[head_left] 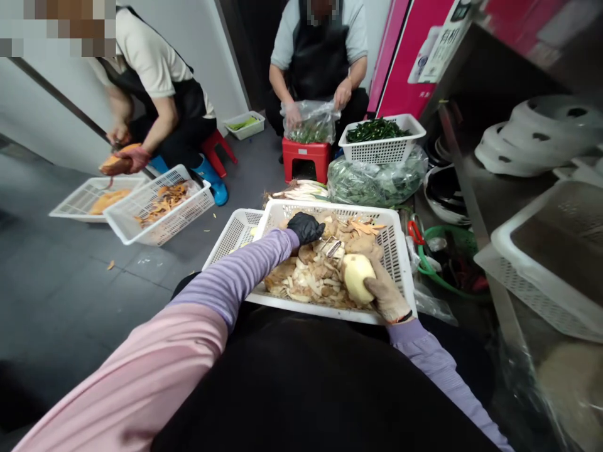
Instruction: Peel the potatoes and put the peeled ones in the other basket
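Observation:
My left hand [306, 228], in a black glove, is closed around a peeler [331, 247] over a white perforated basket [402, 257]. The peeler's metal head points right, toward a pale peeled potato [358, 278]. My right hand [389, 294], in a tan work glove, grips that potato from its right side, thumb across the front. Potato peelings [306, 276] fill the basket below both hands. Some brown unpeeled potatoes [339, 224] and orange peel strips [366, 227] lie toward its far side.
Beneath sits a second white basket [230, 235]. Ahead, one person handles a plastic bag [311, 120] on a red stool [306, 157]; another at left peels an orange vegetable [120, 160]. A basket of greens [382, 139], a green basket [452, 260] and a metal shelf [475, 201] stand right.

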Demonstrator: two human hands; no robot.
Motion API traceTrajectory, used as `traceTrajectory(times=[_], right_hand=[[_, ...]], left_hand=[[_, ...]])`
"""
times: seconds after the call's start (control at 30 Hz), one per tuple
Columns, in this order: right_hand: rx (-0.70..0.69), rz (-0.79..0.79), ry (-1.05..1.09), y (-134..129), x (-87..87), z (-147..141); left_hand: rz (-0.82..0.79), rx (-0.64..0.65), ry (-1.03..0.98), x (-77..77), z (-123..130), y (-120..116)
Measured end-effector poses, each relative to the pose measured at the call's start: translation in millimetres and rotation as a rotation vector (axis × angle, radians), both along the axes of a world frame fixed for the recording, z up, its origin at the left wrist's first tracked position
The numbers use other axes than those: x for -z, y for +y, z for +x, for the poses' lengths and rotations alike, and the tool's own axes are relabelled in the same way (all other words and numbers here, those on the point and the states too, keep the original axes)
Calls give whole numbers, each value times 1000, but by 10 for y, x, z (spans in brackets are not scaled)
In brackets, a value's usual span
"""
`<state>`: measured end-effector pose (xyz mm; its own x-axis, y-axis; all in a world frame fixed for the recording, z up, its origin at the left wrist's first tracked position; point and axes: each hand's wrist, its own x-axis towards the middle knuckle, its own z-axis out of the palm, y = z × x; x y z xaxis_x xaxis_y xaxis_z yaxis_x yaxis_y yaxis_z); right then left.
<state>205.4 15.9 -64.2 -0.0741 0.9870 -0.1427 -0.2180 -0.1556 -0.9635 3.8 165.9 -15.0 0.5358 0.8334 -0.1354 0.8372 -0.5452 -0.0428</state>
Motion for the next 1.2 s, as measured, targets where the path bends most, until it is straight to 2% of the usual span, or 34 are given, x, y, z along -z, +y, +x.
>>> traceTrajectory(times=[0.07, 0.1, 0.17, 0.2, 0.3, 0.37, 0.47, 0.57, 0.63, 0.7, 0.73, 0.8, 0.87, 0.9, 0.93, 1.03, 1.07, 1.1, 1.2], right_hand=[[20, 120, -228, 6, -18, 13], [21, 145, -248, 0, -29, 9], [-10, 177, -155, -24, -48, -12], [-4, 170, -48, -37, -55, -27], [154, -25, 353, -44, -81, -68], [276, -240, 585, -10, -118, -86], [312, -475, 781, 59, -187, -103], [272, -538, 868, 77, -223, -141], [266, -524, 881, 53, -220, -174], [281, -528, 862, 15, -207, -200], [288, -535, 850, -3, -200, -209], [287, -530, 837, -27, -190, -219], [288, -483, 823, -24, -179, -227], [292, -452, 805, -11, -171, -231], [301, -414, 777, 8, -159, -236], [331, -283, 668, 63, -110, -240], [319, -254, 634, 71, -93, -235], [293, -231, 602, 71, -77, -225], [186, -161, 505, 40, -37, -183]], left_hand=[[26, 59, -66, -16, 17, -7], [42, 94, -85, -21, 25, -10], [42, 101, -38, -20, 7, -10], [22, 58, 14, -15, -25, -8], [-14, -130, 95, -17, -157, -20], [28, -165, 34, -55, -180, -74], [128, -52, -64, -144, -30, -255], [164, 139, -106, -183, 220, -482], [168, 267, -129, -155, 332, -556], [159, 308, -117, -103, 351, -515], [150, 276, -90, -78, 327, -456], [117, 133, -11, -41, 243, -308], [101, -21, 34, -28, 173, -188], [104, -49, 32, -27, 159, -153], [111, -33, 16, -26, 162, -136], [116, 131, -43, -20, 203, -123], [103, 143, -44, -18, 203, -112], [85, 116, -32, -16, 190, -93], [44, -82, -4, -20, 114, -21]])
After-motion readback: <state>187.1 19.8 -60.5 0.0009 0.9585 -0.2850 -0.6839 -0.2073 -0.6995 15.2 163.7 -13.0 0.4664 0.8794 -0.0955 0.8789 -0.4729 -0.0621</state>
